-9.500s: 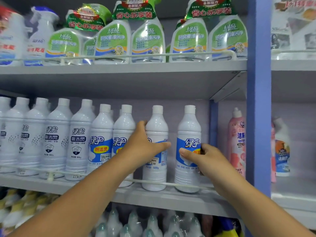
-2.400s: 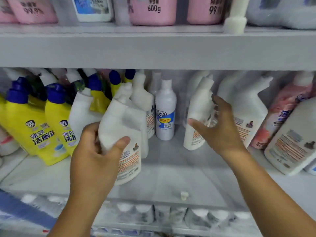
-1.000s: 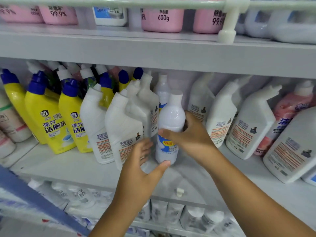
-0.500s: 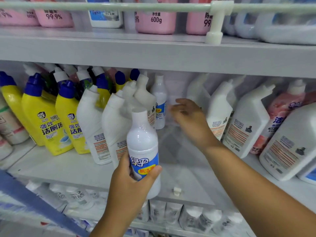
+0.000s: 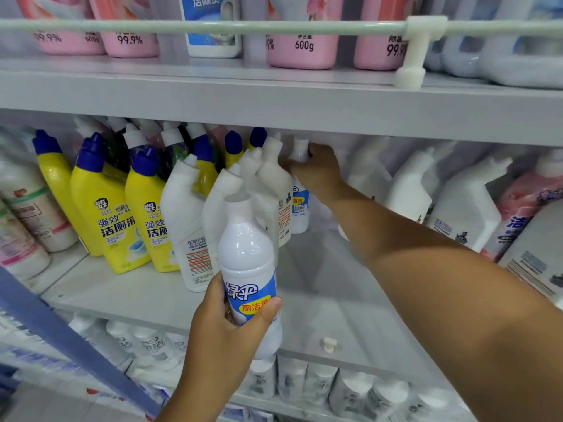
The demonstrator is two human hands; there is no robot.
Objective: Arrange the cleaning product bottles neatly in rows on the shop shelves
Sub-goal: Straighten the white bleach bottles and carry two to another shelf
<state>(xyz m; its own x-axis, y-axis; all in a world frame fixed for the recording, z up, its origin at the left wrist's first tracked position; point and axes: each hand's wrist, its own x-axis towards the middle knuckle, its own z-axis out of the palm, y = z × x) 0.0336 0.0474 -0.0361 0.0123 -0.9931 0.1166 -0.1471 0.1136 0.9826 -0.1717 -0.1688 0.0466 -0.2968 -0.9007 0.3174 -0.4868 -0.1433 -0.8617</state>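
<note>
Currently: grey metal shop shelf (image 5: pixel 320 287) | three yellow blue-capped bottles (image 5: pixel 100 214) | left hand (image 5: pixel 225 333) grips white blue-labelled bottle (image 5: pixel 248 269) | right hand (image 5: pixel 316 172) grasps second white bottle (image 5: pixel 300 208).

Right hand (image 5: pixel 316 175) covers the shoulder of the back bottle (image 5: pixel 300 205); how its fingers close on it cannot be read. The angled white bottles (image 5: pixel 271 190) hide that bottle's left side. Pink bottles (image 5: pixel 301 47) at 12 o'clock are cut off above. Bottles on the lower shelf (image 5: pixel 320 382) at 6 o'clock are blurred, labels illegible.
</note>
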